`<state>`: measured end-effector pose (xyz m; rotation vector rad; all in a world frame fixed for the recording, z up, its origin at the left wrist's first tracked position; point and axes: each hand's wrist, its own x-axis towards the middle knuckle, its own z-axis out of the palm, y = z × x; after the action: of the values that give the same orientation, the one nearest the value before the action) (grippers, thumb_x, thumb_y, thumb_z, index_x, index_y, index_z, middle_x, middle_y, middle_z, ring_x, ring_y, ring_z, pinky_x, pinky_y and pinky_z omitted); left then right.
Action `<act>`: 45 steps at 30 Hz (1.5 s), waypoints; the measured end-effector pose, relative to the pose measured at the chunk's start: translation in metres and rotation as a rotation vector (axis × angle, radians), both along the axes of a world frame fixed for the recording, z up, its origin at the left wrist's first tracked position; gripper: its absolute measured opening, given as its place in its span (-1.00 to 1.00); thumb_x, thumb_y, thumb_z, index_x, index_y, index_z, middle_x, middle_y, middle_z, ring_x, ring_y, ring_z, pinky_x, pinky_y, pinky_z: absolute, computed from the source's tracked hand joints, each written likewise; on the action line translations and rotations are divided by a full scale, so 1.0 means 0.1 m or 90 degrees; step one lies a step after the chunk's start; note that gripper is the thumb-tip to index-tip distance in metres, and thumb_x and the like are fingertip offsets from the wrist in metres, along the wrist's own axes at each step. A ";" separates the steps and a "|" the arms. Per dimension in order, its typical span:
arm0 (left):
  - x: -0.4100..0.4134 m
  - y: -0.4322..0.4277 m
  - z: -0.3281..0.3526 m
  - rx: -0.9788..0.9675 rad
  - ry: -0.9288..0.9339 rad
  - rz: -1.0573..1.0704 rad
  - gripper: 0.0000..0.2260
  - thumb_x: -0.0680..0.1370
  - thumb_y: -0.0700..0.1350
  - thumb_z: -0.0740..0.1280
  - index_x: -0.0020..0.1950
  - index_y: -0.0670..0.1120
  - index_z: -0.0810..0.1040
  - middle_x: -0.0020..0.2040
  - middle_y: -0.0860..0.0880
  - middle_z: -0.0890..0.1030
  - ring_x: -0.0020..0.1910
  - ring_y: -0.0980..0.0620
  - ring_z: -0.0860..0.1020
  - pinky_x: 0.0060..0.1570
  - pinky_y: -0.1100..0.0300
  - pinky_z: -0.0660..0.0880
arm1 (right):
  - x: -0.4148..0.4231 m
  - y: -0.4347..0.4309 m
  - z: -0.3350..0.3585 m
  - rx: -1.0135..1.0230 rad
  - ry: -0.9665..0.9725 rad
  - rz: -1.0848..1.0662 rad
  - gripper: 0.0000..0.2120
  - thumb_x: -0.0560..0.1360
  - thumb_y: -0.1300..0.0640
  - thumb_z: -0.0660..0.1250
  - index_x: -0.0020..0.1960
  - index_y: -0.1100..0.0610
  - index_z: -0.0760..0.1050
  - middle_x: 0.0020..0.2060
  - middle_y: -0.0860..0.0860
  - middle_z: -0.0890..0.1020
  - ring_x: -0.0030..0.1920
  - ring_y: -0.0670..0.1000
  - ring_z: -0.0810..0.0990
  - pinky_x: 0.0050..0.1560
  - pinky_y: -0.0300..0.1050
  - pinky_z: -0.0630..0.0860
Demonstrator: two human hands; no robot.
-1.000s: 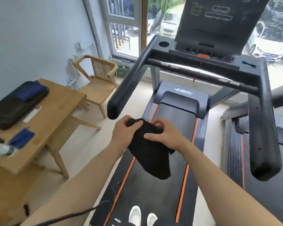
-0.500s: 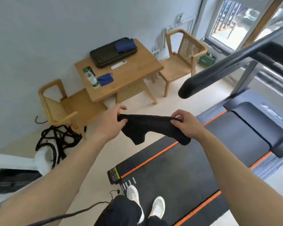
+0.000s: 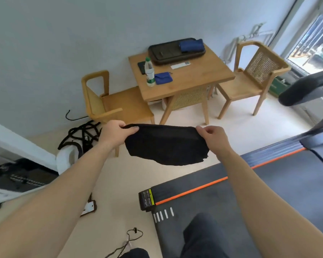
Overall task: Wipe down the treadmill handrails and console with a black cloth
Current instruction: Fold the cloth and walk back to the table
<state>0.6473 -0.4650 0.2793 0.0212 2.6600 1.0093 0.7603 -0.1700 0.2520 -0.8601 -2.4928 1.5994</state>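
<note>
A black cloth (image 3: 166, 148) is stretched out in the air between both hands, its top edge pulled nearly straight and the rest hanging in a loose curve below. The left hand (image 3: 114, 134) grips the cloth's left top corner, thumb on the near face and fingers curled over the edge. The right hand (image 3: 213, 138) pinches the right top corner between thumb and bent fingers. The cloth hangs over the pale floor just off the left side of the treadmill deck (image 3: 268, 183), whose dark belt carries an orange stripe (image 3: 213, 181) along its edge. It touches no part of the machine. The rounded end of the left handrail (image 3: 302, 92) juts in at the right edge, well apart from the cloth; the console is out of view. A leg in dark trousers (image 3: 203, 237) stands on the belt. Beyond the hands a wooden table (image 3: 194, 79) stands against the wall between two wooden chairs, one on its left (image 3: 110, 105) and one on its right (image 3: 254, 79). On it are a water bottle (image 3: 150, 72), a blue pouch (image 3: 163, 78) just beside the bottle, a white remote (image 3: 180, 65) and a black case (image 3: 168, 52) with a blue bundle (image 3: 191, 45) lying on top. A tangle of black cables (image 3: 82, 135) lies on the floor near the left chair.
</note>
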 end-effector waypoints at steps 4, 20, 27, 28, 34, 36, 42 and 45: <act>-0.17 -0.63 -0.68 0.265 -0.189 0.083 -0.69 0.53 -0.01 0.49 0.11 -0.22 0.59 -0.02 -0.17 0.69 -0.15 -0.07 0.68 -0.28 0.15 0.61 | -0.26 -1.08 -0.45 -0.152 0.032 -0.005 -0.60 0.58 -0.01 0.39 -0.34 0.21 0.57 -0.44 -0.02 0.54 -0.36 -0.04 0.53 -0.30 -0.17 0.49; -0.62 -2.19 -0.82 0.403 -0.244 0.065 -0.82 0.52 -0.14 0.50 0.09 -0.08 0.61 0.03 -0.10 0.68 -0.11 0.02 0.63 -0.34 0.30 0.51 | -1.06 -3.53 -0.58 -0.387 0.012 -0.003 -0.82 0.63 0.26 0.27 0.05 0.29 0.64 -0.08 0.20 0.70 -0.09 0.11 0.70 -0.08 0.00 0.69; -1.21 -2.01 -0.80 0.333 -0.176 -0.030 -0.83 0.49 -0.10 0.54 0.04 -0.08 0.66 -0.10 -0.04 0.68 -0.20 0.07 0.60 -0.32 0.32 0.50 | -1.67 -3.49 -0.67 -0.240 0.033 -0.040 -0.76 0.65 0.15 0.24 0.00 0.19 0.67 -0.09 0.19 0.72 -0.08 0.12 0.74 -0.08 0.02 0.71; -1.31 -1.94 -0.80 0.326 -0.169 -0.051 -0.85 0.49 -0.10 0.53 0.03 -0.07 0.67 -0.11 -0.03 0.69 -0.20 0.09 0.60 -0.33 0.34 0.50 | -1.79 -3.45 -0.69 -0.205 0.033 -0.045 -0.75 0.66 0.14 0.23 0.00 0.19 0.66 -0.10 0.19 0.72 -0.10 0.12 0.74 -0.11 0.00 0.72; -1.80 -1.43 -0.86 0.266 -0.102 -0.117 -0.87 0.51 -0.13 0.50 0.05 -0.03 0.69 -0.11 0.02 0.72 -0.13 0.08 0.68 -0.20 0.25 0.60 | -2.37 -3.14 -0.77 -0.080 -0.012 -0.016 -0.67 0.63 0.15 0.15 -0.13 0.28 0.61 -0.18 0.26 0.69 -0.16 0.22 0.72 -0.11 0.18 0.70; -1.93 -1.25 -0.86 0.249 -0.079 -0.137 -0.88 0.50 -0.10 0.49 0.00 0.08 0.67 -0.13 0.10 0.71 -0.10 0.11 0.68 -0.10 0.19 0.64 | -2.52 -3.01 -0.73 -0.097 -0.015 -0.032 -0.65 0.62 0.17 0.14 -0.18 0.21 0.63 -0.20 0.21 0.70 -0.17 0.18 0.72 -0.08 0.16 0.70; -2.34 -0.70 -0.77 0.375 -0.258 -0.053 -0.85 0.53 -0.24 0.44 0.05 -0.05 0.69 -0.03 -0.09 0.73 0.00 -0.05 0.71 0.01 0.09 0.67 | -2.64 -2.40 -0.54 -0.260 0.056 0.000 -0.66 0.56 0.04 0.43 0.28 0.16 0.58 -0.04 0.13 0.75 -0.04 0.03 0.75 0.09 -0.01 0.67; -2.55 -0.38 -0.71 0.453 -0.376 -0.028 -0.81 0.51 -0.30 0.47 0.09 -0.12 0.68 0.02 -0.15 0.72 -0.02 -0.07 0.72 -0.12 0.19 0.65 | -2.73 -2.03 -0.48 -0.197 0.105 0.031 -0.72 0.53 0.10 0.48 0.20 0.18 0.64 -0.05 0.24 0.73 0.01 0.14 0.73 0.13 0.03 0.66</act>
<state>0.3922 -0.5035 0.2082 -0.0572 1.6810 1.5948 0.4876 -0.3735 0.2043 -0.6660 -2.2067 2.0182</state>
